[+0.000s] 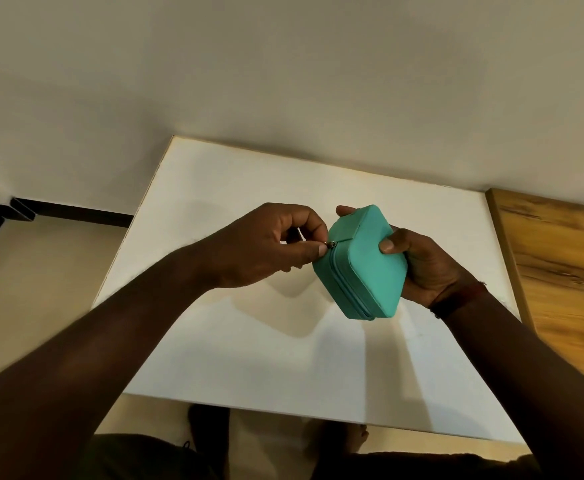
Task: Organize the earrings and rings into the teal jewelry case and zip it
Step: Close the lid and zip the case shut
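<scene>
The teal jewelry case (370, 268) is closed and held tilted in the air above the white table (249, 358). My right hand (422, 268) grips it from the right, thumb on its top face and fingers behind. My left hand (266, 244) pinches the small metal zipper pull (330, 244) at the case's upper left corner, between thumb and forefinger. The zipper line runs down the case's near side. No earrings or rings show anywhere in view.
A wooden surface (560, 271) adjoins the table on the right. A plain wall rises behind the table. Dark metal bars (24, 209) stand at the far left. My knees and feet (335, 438) show below the table's near edge.
</scene>
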